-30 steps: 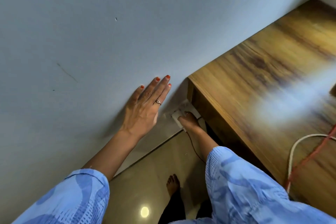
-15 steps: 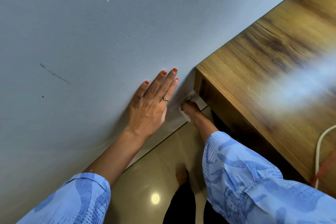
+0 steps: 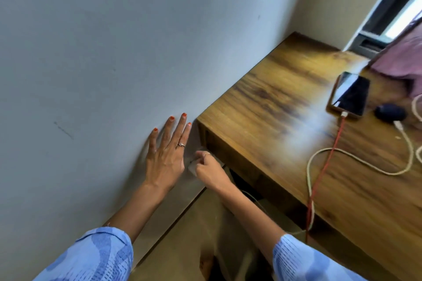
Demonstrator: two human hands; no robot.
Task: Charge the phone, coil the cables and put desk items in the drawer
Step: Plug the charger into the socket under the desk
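1. Left hand [image 3: 167, 155]: fingers spread, palm flat against the wall [image 3: 114, 52], bracing the body.
2. Right hand [image 3: 209, 170]: fingers curled at the white wall socket [image 3: 194, 165] below the desk's near-left corner; whether it pinches a plug cannot be told.
3. Phone [image 3: 349, 93]: lies near the desk's [image 3: 262, 102] right edge, red cable [image 3: 328, 157] attached.
4. White cable [image 3: 356, 157]: uncoiled beside it.
5. Advice: seat the plug squarely, keeping slack.

I see the black phone [image 3: 350, 93] lying flat, screen up and dark, on the wooden desk [image 3: 269, 107], a red cable [image 3: 326, 162] plugged into its near end; a white cable [image 3: 356, 157] loops beside it.
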